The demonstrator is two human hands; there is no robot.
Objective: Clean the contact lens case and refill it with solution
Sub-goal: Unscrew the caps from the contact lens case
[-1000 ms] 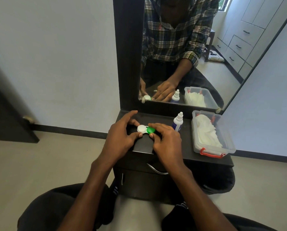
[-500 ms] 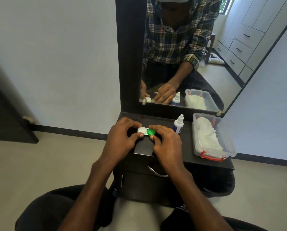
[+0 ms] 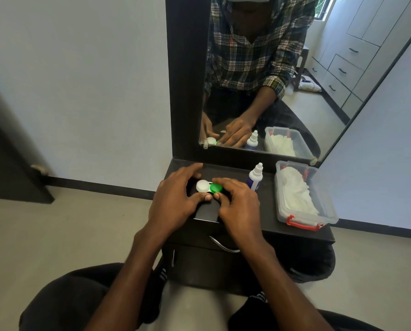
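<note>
**Obs 1:** Dark vanity top (image 3: 266,212), narrow, mirror (image 3: 283,91) rising straight off its far edge. Pale wall and floor either side. Where's the case?

**Obs 2:** Contact lens case (image 3: 209,187) sits on the top, between both hands. White cap (image 3: 202,186) under the left hand (image 3: 175,199), green cap (image 3: 216,187) under the right hand (image 3: 239,201). Both caps on.

**Obs 1:** Grips?

**Obs 2:** Left hand holds the white side, thumb at the near rim and fingers arched over the far side, forefinger stretched out beyond. Right hand pinches the green cap, thumb near, fingers curled over. Looks like bracing one side while unscrewing the other; a judgement only.

**Obs 1:** Handling?

**Obs 2:** Likely light, rigid plastic, smooth. It should skid on this slick top unless pinned. Best hold: cap rims for twisting, the bridge between the wells for steadying. Once wet, probably slippery.

**Obs 1:** Room to work?

**Obs 2:** Tight. Solution bottle (image 3: 255,177) stands upright just beyond the right knuckles, easily tipped by a swinging wrist. Clear tub (image 3: 319,218) of white wipes farther right, red latch at its near end. Near edge of the top lies just below the palms, so a loose cap could roll off toward the lap. Left of the left hand the top ends soon. Open space is mainly up and toward the body.
</note>
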